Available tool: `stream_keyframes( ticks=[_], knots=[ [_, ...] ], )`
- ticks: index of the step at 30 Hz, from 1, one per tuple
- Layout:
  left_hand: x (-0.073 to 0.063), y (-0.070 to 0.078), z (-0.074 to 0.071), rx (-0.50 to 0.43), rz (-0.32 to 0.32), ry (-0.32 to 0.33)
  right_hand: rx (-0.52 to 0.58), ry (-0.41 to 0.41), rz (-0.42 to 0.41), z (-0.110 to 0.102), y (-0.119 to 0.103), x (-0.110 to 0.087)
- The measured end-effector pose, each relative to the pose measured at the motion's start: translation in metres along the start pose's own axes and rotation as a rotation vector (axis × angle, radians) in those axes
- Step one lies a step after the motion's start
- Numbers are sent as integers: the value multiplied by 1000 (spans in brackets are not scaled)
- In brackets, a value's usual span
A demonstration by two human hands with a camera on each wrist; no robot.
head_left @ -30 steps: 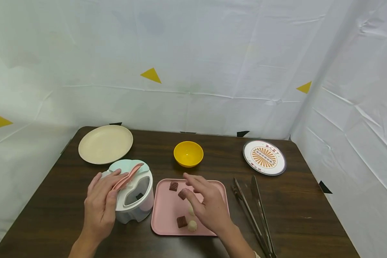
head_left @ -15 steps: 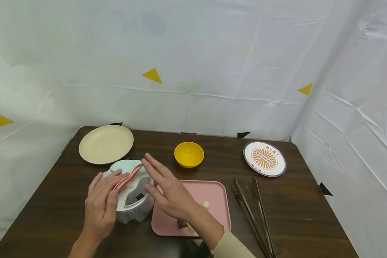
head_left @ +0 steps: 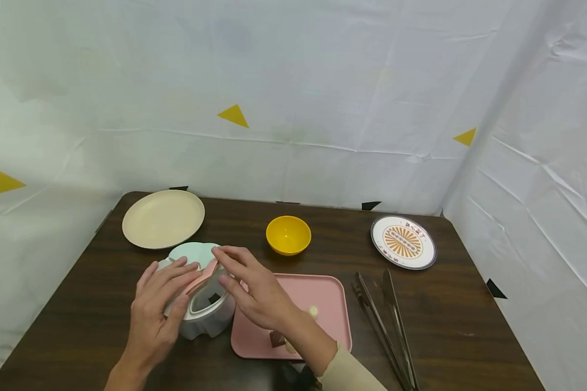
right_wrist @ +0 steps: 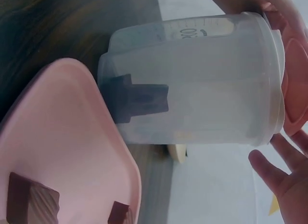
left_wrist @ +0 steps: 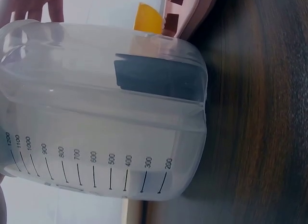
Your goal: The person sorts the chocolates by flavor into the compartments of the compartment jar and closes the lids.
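Note:
A translucent plastic storage canister (right_wrist: 202, 89) stands on the table, with a measuring scale on its side and dark pieces inside low down. Its white lid carries a mint flap (head_left: 195, 252) and a raised, tilted pink flap (head_left: 203, 278). My left hand (head_left: 154, 309) lies over the lid's left side, pinching the near end of the pink flap between thumb and fingers. From the other side my right hand (head_left: 261, 296) reaches over with extended fingers, fingertips at the flap's far end and thumb apart. Its forearm hides part of the pink tray (head_left: 323, 288).
Chocolates (head_left: 276, 339) and pale round sweets (head_left: 313, 311) lie on the tray beside the canister. Metal tongs (head_left: 396, 320) rest to its right. Behind are a cream plate (head_left: 163, 220), a yellow bowl (head_left: 288, 235) and a patterned plate (head_left: 403, 243).
My right hand has moved left from over the tray to the canister's pink flap. The left hand stays on the lid, and the flap has shifted slightly.

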State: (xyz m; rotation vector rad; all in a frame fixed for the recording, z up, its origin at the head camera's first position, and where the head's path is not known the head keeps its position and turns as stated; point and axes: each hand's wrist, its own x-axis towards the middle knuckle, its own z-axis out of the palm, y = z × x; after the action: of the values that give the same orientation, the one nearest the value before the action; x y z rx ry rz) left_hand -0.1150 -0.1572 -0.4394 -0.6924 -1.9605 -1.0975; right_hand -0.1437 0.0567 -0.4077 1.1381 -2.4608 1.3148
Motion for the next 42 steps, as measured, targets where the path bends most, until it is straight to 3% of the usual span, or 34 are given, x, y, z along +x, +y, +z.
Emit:
stream_keyframes(
  ticks=[8, 17, 28, 42],
  knots=[
    [-5, -4, -1, -14, -3, -33, 23, -5, 7, 2, 4, -6],
    [-2, 1, 2, -15, -11, -1, -40, 55, 3, 5, 5, -11],
    [-1, 2, 1, -12, -12, 0, -26, 105, -6, 7, 8, -13],
    [11, 16, -1, -57, 63, 27, -15, 131, 5, 10, 13, -13]
  ],
)
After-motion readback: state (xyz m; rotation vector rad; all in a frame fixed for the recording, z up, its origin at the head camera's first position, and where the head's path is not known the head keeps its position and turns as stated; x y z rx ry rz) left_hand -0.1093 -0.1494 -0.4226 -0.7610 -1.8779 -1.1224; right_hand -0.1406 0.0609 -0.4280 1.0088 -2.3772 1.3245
